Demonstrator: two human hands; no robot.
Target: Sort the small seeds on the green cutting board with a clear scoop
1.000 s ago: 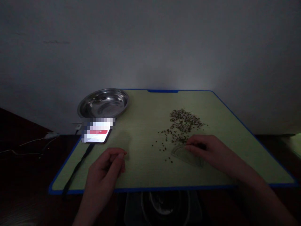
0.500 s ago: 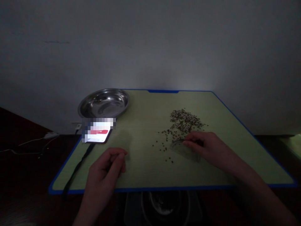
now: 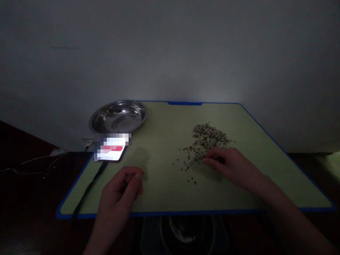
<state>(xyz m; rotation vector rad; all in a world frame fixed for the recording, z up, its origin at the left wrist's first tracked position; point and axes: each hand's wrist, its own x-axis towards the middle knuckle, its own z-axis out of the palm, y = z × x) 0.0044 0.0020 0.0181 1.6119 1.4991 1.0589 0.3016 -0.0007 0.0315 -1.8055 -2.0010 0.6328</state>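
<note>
On a pale green tabletop, right hand pinches a clear protractor beside small dark grains

Over the right half of the pale green, blue-rimmed rectangular tabletop [image 3: 162, 141], the right hand [image 3: 232, 167] grasps a clear, half-round, flat protractor [image 3: 205, 173] between thumb and fingers. The protractor lies low over the surface, at the near side of a loose spread of small, dark, roundish grains [image 3: 209, 136]. The grains are densest beyond the right hand and thin out toward the left and the near side, where a few lie singly.

Near the front edge, on the left side, the left hand [image 3: 120, 189] is well apart from the grains. Its fingers are curled in and its thumb rests against the index finger; whether anything is tucked inside cannot be told.

At the far left corner sits a wide, shallow, shiny steel bowl [image 3: 124, 124]. Just in front of it lies a flat, dark-edged phone [image 3: 114, 155] with a lit white and red screen, partly blurred out. From the phone's near end a black fabric strap [image 3: 91, 186] runs to the front edge. Beneath the front edge, a dark round object [image 3: 187, 230] shows dimly. Thin white cables [image 3: 32, 161] trail at far left, and a plain grey wall [image 3: 170, 53] stands behind.
</note>
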